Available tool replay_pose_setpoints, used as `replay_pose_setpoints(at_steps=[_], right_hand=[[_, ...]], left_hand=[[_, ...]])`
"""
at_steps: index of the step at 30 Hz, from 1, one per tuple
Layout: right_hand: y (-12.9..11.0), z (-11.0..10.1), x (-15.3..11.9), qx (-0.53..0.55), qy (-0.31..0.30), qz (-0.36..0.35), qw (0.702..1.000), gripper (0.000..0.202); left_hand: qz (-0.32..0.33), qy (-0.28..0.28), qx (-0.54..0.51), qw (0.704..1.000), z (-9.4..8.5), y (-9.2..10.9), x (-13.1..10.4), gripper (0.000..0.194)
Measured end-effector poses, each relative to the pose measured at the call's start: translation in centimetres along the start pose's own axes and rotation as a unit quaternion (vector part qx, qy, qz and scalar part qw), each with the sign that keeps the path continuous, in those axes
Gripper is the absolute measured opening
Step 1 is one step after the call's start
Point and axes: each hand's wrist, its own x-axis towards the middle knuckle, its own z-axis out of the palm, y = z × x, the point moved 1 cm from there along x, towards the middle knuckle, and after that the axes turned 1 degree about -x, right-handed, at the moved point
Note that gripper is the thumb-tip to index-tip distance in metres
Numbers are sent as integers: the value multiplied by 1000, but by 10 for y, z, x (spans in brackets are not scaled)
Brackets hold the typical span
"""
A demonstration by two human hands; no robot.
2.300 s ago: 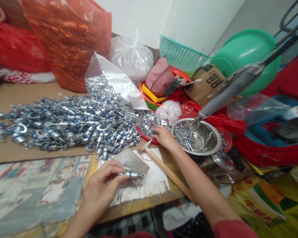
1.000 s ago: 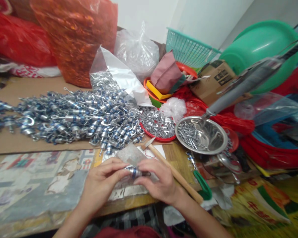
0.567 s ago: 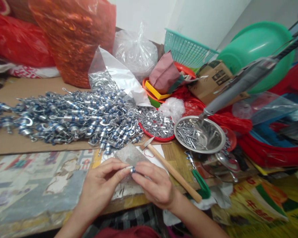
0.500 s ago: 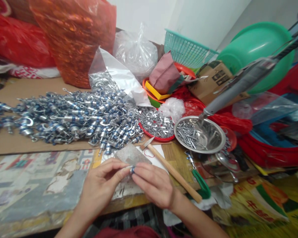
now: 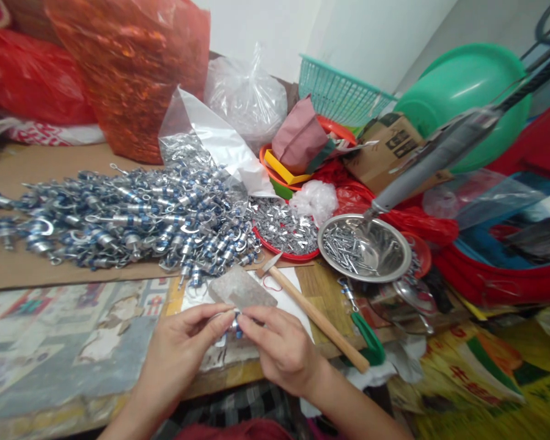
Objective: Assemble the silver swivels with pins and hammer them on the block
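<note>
Between my fingertips is a small silver-and-blue metal fitting (image 5: 235,324), partly hidden by the fingers. My left hand (image 5: 190,342) pinches it from the left, my right hand (image 5: 282,345) from the right; both are closed on it. Just beyond them a grey metal block (image 5: 242,287) lies on white paper. A hammer (image 5: 318,318) with a wooden handle rests to the right of the block. Behind, a large heap of similar silver-and-blue fittings (image 5: 132,220) covers brown cardboard.
A red tray (image 5: 282,252) of small metal clips stands behind the hammer. Beside it is a steel bowl (image 5: 406,260) of metal pins, with a grey-handled tool (image 5: 421,171) slanting above. A green strap (image 5: 369,339) hangs at the table edge. Plastic bags and a green basin (image 5: 467,91) stand behind.
Both hands have shifted slightly left and down with the fitting, which has turned and shows more of its silver body. The metal block is less covered by my hands.
</note>
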Motion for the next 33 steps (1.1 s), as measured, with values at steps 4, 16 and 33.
replay_pose_setpoints(at_steps=[4, 16, 33], right_hand=[[-3, -4, 2, 69, -35, 95, 993, 27], [162, -35, 54, -308, -195, 376, 852, 15], [22, -10, 47, 145, -203, 143, 958, 9]], left_hand=[[-24, -19, -107, 994, 6, -11, -5, 51], [-46, -58, -171, 983, 7, -7, 4, 55], [-62, -66, -219, 971, 2, -8, 12, 59]])
